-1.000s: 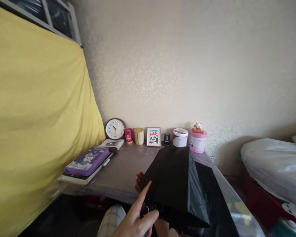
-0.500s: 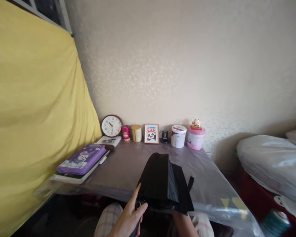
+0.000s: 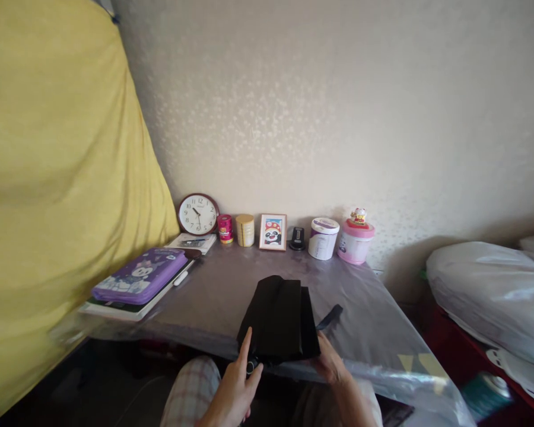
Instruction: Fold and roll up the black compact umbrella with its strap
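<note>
A black folding umbrella (image 3: 271, 320), its canopy collapsed in loose folds, is held over the table's front edge. My left hand (image 3: 235, 385) is wrapped round its dark handle at the lower left, with the index finger stretched along the fabric. At the canopy's right edge, my right hand (image 3: 331, 362) grips the fabric; its fingertips are partly hidden behind the folds. A dark strap (image 3: 330, 317) sticks out from the umbrella on the right, just above that hand.
The table (image 3: 360, 320) has a clear plastic cover. Along the wall stand a clock (image 3: 199, 214), a picture frame (image 3: 273, 232), a white tub (image 3: 323, 239) and a pink tub (image 3: 355, 244). A purple case (image 3: 140, 276) lies on books at left. A yellow cloth (image 3: 71, 178) hangs beside it.
My right hand has come out from beneath the umbrella to its right edge. The canopy's right flap has been drawn in closer, and the strap now points up to the right.
</note>
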Demonstrator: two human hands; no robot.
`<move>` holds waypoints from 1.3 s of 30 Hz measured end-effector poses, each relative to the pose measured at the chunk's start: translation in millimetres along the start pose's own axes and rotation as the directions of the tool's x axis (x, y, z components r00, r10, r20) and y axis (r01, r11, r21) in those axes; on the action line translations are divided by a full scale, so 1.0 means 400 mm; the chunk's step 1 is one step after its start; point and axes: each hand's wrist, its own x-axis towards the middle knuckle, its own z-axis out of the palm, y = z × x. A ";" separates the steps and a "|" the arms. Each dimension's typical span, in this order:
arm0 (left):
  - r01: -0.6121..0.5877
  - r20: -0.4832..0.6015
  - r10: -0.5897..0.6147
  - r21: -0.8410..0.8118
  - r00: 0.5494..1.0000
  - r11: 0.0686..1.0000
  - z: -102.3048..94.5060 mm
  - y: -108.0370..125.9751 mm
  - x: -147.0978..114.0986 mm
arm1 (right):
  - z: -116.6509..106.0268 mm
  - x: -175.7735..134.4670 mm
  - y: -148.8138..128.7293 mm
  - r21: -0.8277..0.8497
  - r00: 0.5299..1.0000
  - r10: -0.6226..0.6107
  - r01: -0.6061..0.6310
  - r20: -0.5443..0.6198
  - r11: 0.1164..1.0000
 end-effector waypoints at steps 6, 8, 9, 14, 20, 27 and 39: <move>-0.072 -0.059 0.086 0.208 0.995 0.975 0.019 -0.016 0.006 | -0.064 0.016 0.000 0.004 0.959 0.264 -0.266 0.105 0.964; -0.089 -0.089 0.120 0.293 0.989 0.952 0.020 -0.009 0.002 | -0.093 0.000 -0.008 -0.052 0.957 0.289 -0.289 -0.004 0.956; -0.087 -0.097 0.125 0.327 0.987 0.941 0.020 -0.004 0.000 | -0.102 -0.007 -0.015 -0.067 0.959 0.270 -0.276 -0.086 0.959; -0.052 -0.077 0.095 0.439 0.992 0.897 0.021 0.020 -0.005 | -0.074 -0.014 -0.058 -0.106 0.971 0.119 -0.143 -0.207 0.984; -0.057 -0.083 0.105 0.454 0.991 0.889 0.030 0.016 -0.003 | 0.021 0.003 -0.080 -0.335 0.966 0.096 -0.176 -0.242 0.926; -0.036 -0.071 0.076 0.450 0.995 0.892 0.025 0.029 -0.007 | 0.046 0.032 -0.055 -0.329 0.946 0.068 -0.177 -0.317 0.928; -0.006 -0.075 0.049 0.489 0.996 0.872 0.036 0.026 -0.004 | 0.102 0.105 -0.193 0.402 0.973 0.228 -0.193 -0.040 0.895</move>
